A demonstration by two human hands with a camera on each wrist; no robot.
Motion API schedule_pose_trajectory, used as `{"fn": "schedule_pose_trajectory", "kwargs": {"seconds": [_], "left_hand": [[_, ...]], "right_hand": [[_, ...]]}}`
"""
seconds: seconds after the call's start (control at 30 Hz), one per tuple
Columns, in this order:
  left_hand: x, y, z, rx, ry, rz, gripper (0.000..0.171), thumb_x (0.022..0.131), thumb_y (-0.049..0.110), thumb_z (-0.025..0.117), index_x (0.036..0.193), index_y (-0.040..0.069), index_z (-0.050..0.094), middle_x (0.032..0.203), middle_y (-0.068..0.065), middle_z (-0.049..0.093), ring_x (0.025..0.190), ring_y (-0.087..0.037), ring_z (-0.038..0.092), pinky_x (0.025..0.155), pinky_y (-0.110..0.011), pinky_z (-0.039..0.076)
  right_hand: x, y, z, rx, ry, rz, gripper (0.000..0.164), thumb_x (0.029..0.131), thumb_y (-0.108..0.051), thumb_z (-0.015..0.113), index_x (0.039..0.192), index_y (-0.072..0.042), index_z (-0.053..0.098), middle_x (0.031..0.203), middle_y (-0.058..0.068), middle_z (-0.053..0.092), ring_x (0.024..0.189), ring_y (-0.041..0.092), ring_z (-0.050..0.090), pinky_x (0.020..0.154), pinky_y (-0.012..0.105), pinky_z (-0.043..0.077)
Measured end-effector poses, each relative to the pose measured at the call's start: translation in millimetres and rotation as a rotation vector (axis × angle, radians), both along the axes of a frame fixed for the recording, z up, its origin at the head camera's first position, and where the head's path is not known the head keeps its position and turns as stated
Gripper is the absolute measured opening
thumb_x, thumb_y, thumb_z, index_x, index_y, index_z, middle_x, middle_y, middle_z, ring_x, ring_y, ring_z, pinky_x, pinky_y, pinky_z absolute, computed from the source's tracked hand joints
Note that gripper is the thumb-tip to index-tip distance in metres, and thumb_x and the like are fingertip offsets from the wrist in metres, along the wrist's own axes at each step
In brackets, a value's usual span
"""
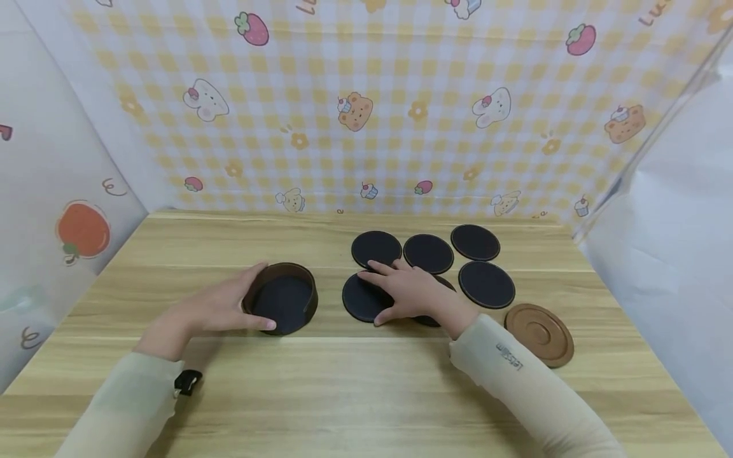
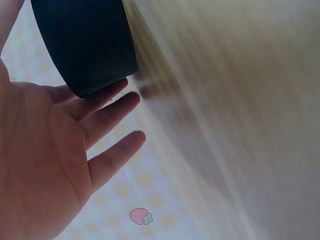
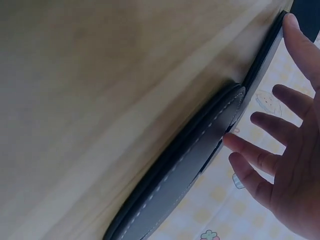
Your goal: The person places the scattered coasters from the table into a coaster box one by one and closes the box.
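Note:
My left hand (image 1: pixel 220 308) holds a round, dark coaster holder (image 1: pixel 310 296) by its left side, thumb at the near edge and fingers round the far one. The holder stands upright, with a gap in its wall at the right. In the left wrist view its dark outer wall (image 2: pixel 87 45) lies against the fingers. My right hand (image 1: pixel 409 289) reaches over a black round coaster (image 1: pixel 359 301) with fingers spread. Its thumb (image 3: pixel 295 37) is at a coaster's edge, and the fingers are not curled round anything. Another black coaster (image 1: pixel 426 320) is partly hidden beneath this hand.
Behind the right hand lie black coasters, one at the back left (image 1: pixel 375 247) and one beside it (image 1: pixel 428 253). Two more, a far one (image 1: pixel 475 242) and a nearer one (image 1: pixel 487 284), lie to the right. A brown ringed disc (image 1: pixel 552 343) lies near the right sleeve.

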State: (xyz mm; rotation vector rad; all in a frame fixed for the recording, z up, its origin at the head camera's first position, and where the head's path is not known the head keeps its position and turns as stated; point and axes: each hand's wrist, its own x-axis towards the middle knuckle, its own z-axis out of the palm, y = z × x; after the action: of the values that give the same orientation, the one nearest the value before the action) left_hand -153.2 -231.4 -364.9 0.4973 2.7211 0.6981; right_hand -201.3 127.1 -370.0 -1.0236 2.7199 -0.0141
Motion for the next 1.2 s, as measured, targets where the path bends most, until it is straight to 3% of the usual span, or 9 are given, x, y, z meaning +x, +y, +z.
{"fn": "schedule_pose_trajectory", "kwargs": {"seconds": [0.3,0.57,0.8,1.0,1.2], "left_hand": [[-1.6,0,2.4,0.109,-0.046,-0.026,0.123,0.073,0.049,0.085,0.156,-0.004,0.012,0.157,-0.032,0.026,0.143,-0.05,0.03,0.112,-0.067,0.028],[-4.5,-3,3.6,0.14,-0.073,-0.02,0.121,0.072,0.045,0.087,0.156,-0.002,0.013,0.157,-0.03,0.028,0.143,-0.049,0.029,0.112,-0.068,0.028],[-7.7,-2,1.3,0.173,-0.088,-0.036,0.117,0.073,0.041,0.087,0.155,0.001,0.014,0.155,-0.028,0.031,0.143,-0.048,0.031,0.111,-0.067,0.028],[-9.4,-1,0.8,0.185,-0.144,-0.047,0.117,0.075,0.038,0.087,0.156,0.002,0.01,0.157,-0.03,0.025,0.145,-0.051,0.025,0.111,-0.069,0.026],[-9.8,-5,3.0,0.216,-0.151,-0.069,0.115,0.075,0.033,0.088,0.155,0.002,0.012,0.156,-0.031,0.027,0.143,-0.052,0.026,0.11,-0.07,0.027]], "right_hand": [[-3.7,-4,-0.8,-0.022,-0.057,0.023,0.096,0.075,-0.06,0.078,0.156,-0.034,0.032,0.164,0.001,0.028,0.116,0.029,0.045,0.089,0.049,0.05],[-6.6,-6,0.8,-0.049,-0.141,0.052,0.092,0.079,-0.051,0.08,0.155,-0.034,0.032,0.166,-0.006,0.023,0.12,0.025,0.04,0.088,0.04,0.05],[-10.0,-9,1.3,-0.064,-0.205,0.039,0.083,0.078,-0.047,0.082,0.148,-0.032,0.041,0.167,-0.006,0.019,0.124,0.027,0.037,0.085,0.041,0.048],[-8.7,-9,-4.0,-0.06,-0.204,0.036,0.077,0.078,-0.048,0.082,0.143,-0.032,0.044,0.166,-0.002,0.021,0.129,0.03,0.036,0.092,0.046,0.047],[-8.0,-11,-1.0,-0.056,-0.189,0.064,0.075,0.078,-0.046,0.082,0.141,-0.029,0.046,0.163,0.0,0.027,0.127,0.033,0.036,0.091,0.045,0.048]]}}
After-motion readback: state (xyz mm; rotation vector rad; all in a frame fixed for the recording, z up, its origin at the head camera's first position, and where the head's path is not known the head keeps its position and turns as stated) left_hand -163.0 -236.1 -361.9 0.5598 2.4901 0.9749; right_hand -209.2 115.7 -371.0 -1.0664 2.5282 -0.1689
